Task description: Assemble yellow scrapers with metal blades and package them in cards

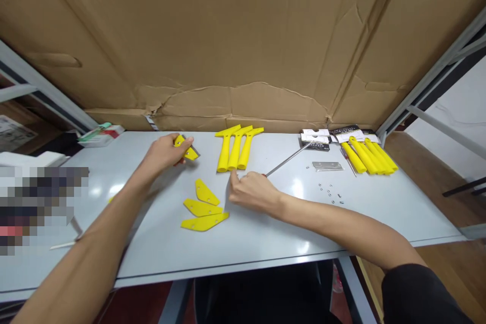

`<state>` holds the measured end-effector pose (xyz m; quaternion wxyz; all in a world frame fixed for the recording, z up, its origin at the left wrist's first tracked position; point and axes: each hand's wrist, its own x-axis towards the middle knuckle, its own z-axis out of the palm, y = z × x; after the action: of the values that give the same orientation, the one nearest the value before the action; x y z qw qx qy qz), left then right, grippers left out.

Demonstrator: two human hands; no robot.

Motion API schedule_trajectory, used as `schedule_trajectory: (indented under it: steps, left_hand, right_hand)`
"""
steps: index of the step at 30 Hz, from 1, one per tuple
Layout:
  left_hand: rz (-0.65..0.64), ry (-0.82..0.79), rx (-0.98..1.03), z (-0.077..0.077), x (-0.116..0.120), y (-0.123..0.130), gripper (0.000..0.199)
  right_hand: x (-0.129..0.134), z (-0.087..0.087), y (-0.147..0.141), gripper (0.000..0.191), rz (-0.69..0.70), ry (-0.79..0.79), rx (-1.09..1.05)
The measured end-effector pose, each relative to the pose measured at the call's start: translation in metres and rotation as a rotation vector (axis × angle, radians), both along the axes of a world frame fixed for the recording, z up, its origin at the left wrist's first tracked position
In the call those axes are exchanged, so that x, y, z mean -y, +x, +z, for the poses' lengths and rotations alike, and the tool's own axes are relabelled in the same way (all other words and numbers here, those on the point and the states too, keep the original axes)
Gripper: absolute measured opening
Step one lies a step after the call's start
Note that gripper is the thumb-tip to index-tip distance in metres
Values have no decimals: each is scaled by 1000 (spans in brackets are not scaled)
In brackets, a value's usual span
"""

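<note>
The left hand point(163, 153) grips a yellow plate point(185, 148) at ten o'clock on the worktop point(266, 233), the right hand point(252, 191) clutches a screwdriver point(290, 158), while three handles point(235, 148) and three loose plates point(203, 207) await assembly.

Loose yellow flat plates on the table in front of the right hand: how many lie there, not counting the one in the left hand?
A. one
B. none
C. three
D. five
C: three yellow flat plates lie fanned on the table beside the right hand.
</note>
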<state>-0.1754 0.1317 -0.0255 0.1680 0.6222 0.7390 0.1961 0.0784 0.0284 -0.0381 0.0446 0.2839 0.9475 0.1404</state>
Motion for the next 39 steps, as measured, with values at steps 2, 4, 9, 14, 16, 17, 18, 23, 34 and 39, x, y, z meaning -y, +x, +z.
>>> schedule_trajectory:
  steps: [2, 4, 9, 14, 16, 17, 18, 23, 34, 39]
  left_hand:
    - [0, 11, -32, -4, -5, -4, 37]
    - [-1, 30, -50, -6, -7, -5, 37]
    - [-15, 52, -76, -7, -5, -3, 36]
    - [-35, 25, -84, -7, -4, 1, 36]
    - [-43, 18, -86, -7, -3, 3, 38]
    - [-44, 17, -87, -7, -2, 4, 39]
    - [-46, 16, -86, -6, -1, 5, 40]
    - [-59, 20, -63, -5, 3, 8, 45]
    - [-50, 12, -44, -4, 8, 14, 49]
    - [-54, 21, -42, -6, 9, 13, 50]
  right_hand:
    - [4, -8, -8, 35, -5, 23, 25]
    - [5, -14, -14, 36, -27, 42, 40]
    - [5, -21, -15, 33, -53, 78, 51]
    - [13, -17, 10, 28, -57, 73, 93]
    - [19, -15, 27, 23, -68, 62, 121]
    - [22, -14, 37, 22, -72, 58, 135]
    - [26, -13, 47, 21, -77, 55, 149]
    - [39, -15, 97, 25, -141, 89, 213]
    - [66, 15, 166, 25, -399, -6, 295]
    - [71, 12, 201, 47, -504, 130, 225]
